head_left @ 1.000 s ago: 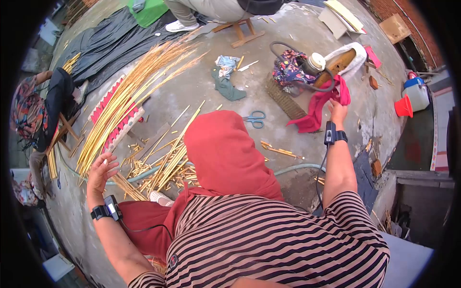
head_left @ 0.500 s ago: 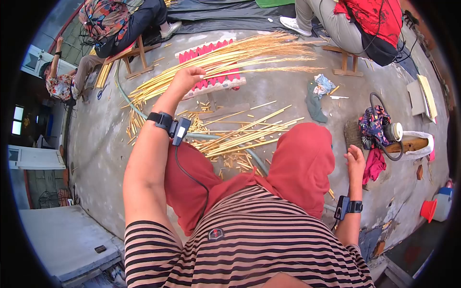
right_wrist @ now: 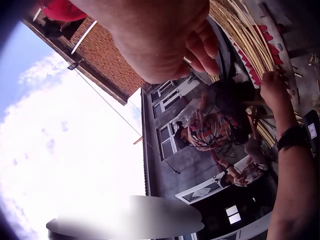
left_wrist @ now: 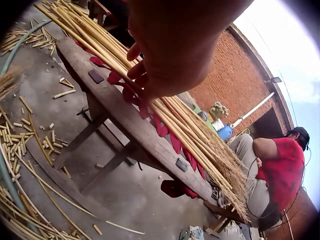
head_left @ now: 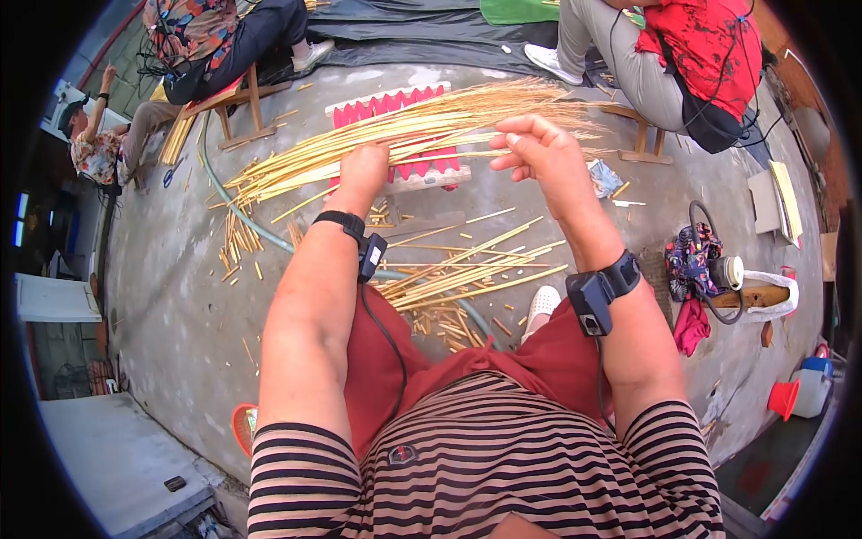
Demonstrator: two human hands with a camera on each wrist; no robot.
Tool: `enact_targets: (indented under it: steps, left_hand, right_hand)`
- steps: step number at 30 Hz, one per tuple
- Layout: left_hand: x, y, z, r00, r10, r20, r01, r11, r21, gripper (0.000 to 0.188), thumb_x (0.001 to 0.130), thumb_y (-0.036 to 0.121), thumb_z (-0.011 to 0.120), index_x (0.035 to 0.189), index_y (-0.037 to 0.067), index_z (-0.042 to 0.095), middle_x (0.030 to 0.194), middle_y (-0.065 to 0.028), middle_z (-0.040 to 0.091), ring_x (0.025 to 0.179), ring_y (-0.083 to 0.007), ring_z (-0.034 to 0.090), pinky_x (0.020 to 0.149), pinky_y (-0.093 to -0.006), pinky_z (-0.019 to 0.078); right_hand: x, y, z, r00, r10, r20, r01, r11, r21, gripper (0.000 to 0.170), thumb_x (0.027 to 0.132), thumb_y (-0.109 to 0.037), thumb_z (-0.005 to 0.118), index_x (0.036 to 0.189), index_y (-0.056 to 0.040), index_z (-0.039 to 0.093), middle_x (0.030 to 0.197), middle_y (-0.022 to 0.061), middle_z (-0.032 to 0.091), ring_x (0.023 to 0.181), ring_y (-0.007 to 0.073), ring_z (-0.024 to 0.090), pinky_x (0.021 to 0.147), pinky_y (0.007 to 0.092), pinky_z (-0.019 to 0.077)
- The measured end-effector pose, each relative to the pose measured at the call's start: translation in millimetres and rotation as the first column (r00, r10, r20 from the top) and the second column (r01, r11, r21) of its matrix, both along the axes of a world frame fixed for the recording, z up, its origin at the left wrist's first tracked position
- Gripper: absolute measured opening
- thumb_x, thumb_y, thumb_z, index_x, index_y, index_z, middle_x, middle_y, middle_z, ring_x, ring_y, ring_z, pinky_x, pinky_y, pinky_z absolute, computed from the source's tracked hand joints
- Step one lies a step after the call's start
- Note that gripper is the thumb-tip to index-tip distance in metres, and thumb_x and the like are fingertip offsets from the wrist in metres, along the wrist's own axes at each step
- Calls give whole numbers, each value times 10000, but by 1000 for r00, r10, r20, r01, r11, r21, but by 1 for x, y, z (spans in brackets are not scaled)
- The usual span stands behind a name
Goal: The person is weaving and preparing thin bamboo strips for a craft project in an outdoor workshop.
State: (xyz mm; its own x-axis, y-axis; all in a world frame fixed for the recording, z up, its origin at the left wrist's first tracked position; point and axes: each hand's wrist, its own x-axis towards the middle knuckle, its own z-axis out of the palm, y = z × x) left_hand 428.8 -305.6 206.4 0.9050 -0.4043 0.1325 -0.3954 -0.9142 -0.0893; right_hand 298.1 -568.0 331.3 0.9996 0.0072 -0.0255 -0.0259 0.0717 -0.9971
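Note:
A bundle of long yellow stalks (head_left: 296, 166) with feathery tips (head_left: 539, 94) lies across a low wooden bench (head_left: 429, 179), whose edges carry red scalloped strips (head_left: 357, 114). My left hand (head_left: 364, 172) grips some of the stalks near the bench's left end. In the left wrist view, its fingers (left_wrist: 136, 64) curl down onto them, partly hidden by the hand. Above the near edge of the feathery part, my right hand (head_left: 546, 160) hovers with loosely bent fingers and nothing visible in its grasp.
Cut stalks (head_left: 476, 269) and short pieces litter the floor by my knees, beside a hose (head_left: 208, 162). A flowered bag (head_left: 691, 256) and red cloth (head_left: 691, 325) lie at right. People sit on wooden stools (head_left: 642, 135) beyond the bench.
My right hand has come from beside the red cloth at right to over the feathery tips. My left hand has lowered onto the stalks and taken hold. The head view has swung left.

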Motion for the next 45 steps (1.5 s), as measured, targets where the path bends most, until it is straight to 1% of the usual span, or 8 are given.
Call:
enact_targets:
  steps: [9,12,15,21,28,34,37,45]
  left_hand:
    - [-8,3,45,962,12,271,56,969,-240,103,785,158,600,797,56,592,750,-107,623,648,-238,618,602,-366,491]
    - [-34,-12,78,974,35,-226,-181,722,-668,97,810,128,615,780,36,625,702,-72,640,591,-184,591,578,-313,482]
    - [-69,-25,81,706,-341,-621,-510,364,-780,87,846,121,615,830,37,605,707,12,601,638,-70,559,598,-228,467]
    - [-120,-34,62,525,-450,-722,-504,520,-690,123,874,118,572,941,24,617,834,-22,640,733,-100,600,670,-236,494]
    - [-107,-9,108,807,-343,-480,-458,149,-876,249,873,138,573,1098,31,587,945,-45,636,826,-109,599,706,-240,488]
    - [-105,-4,107,770,-439,-463,-457,127,-881,245,829,125,632,1058,43,605,890,-29,641,754,-79,580,645,-217,467]
    - [-105,-2,105,753,-444,-486,-472,151,-869,180,819,125,642,978,43,618,862,-20,639,714,-74,569,635,-210,459]
    - [-104,1,106,788,-481,-384,-428,21,-903,100,870,109,568,923,38,613,858,-36,637,773,-108,593,727,-263,485]
  right_hand:
    - [18,38,-31,958,180,-223,-172,983,59,246,887,-148,515,1105,-42,550,1007,88,622,812,126,616,637,220,452]
    - [22,37,-26,983,110,-145,-95,990,107,309,900,-185,511,1173,-39,524,1053,95,612,861,132,611,683,231,449]
    - [28,31,-20,998,40,-54,-34,993,113,360,910,-221,510,1219,-37,502,1075,93,609,902,130,604,725,235,435]
    - [23,32,-23,992,124,-18,-124,992,-25,228,888,-220,550,999,-48,652,828,25,667,758,58,581,621,201,385]
    - [7,64,-38,956,288,-46,-291,925,-246,184,875,-220,568,903,-63,660,748,4,653,674,45,567,546,207,392]
    - [1,77,-39,924,382,4,-350,851,-391,133,814,-138,607,779,-15,646,667,28,637,630,84,581,593,252,457]
    - [-4,84,-49,920,383,-79,-391,899,-196,127,799,-142,608,772,-23,645,665,36,636,626,90,583,601,267,462]
    - [-3,96,-69,883,449,-135,-468,856,-220,126,835,-108,595,900,-9,639,745,44,634,714,98,584,673,255,470]
